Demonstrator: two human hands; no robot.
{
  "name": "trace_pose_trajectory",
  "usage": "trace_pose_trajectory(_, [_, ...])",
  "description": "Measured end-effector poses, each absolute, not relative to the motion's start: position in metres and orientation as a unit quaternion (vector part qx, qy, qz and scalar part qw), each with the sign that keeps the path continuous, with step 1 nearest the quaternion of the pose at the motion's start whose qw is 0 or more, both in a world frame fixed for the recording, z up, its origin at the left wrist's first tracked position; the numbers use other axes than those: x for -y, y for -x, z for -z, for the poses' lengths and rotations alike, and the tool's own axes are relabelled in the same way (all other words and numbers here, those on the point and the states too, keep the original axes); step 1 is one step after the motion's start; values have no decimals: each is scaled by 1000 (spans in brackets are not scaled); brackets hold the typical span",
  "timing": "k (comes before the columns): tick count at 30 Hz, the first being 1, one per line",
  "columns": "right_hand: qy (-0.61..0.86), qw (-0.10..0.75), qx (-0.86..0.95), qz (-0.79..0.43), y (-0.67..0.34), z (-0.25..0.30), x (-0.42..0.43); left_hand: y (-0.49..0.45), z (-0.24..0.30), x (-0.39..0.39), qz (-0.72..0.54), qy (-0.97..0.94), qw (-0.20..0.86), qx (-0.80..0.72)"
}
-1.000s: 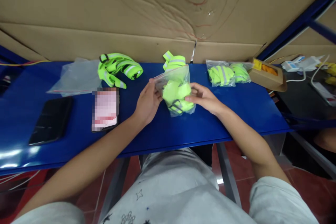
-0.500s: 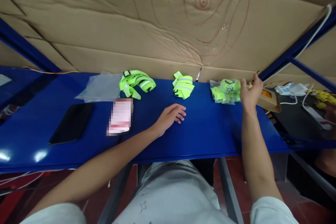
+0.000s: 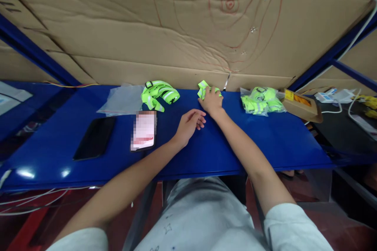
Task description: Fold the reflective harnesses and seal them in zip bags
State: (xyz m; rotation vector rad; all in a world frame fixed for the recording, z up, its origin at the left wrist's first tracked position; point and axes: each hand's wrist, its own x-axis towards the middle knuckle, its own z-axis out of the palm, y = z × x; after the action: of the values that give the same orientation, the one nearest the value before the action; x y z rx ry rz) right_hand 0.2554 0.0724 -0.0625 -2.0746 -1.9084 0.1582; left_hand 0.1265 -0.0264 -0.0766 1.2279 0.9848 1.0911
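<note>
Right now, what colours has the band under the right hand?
Neon yellow-green band with whitish stripes; the head view shows it.

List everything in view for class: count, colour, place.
table: one, blue, centre
cardboard wall: one, brown, back
plastic bags: count unclear, clear, back left
loose strap: one, lime, beside plastic bags
rolled strap: one, lime, back middle
box: one, brown, back right
bagged straps: several, lime, left of box
phone: one, pink screen, centre left
flat case: one, black, left of phone
cables: several, white, lower left
side table: one, black, far right
shirt: one, pale, bottom
left grip: one, bare, mid-table
right grip: one, bare, on rolled strap
</note>
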Motion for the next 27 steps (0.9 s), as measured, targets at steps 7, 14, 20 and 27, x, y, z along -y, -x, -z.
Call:
trace_pose_trajectory(7, [587,297,739,-148,-341,68,-27,-127,86,25,-463,-585,500,-439])
trace_pose_trajectory(14, [535,439,663,-286,-351,93,-4,-129,91,35,-364,-824,99,-422])
trace_pose_trajectory(20, [545,465,596,-362,-342,104,-9,-119,81,25,-343,-821,118,-441])
trace_pose_trajectory(27, [595,436,590,-329,-357,87,-9,-119,80,30,-266,-837,77,-473])
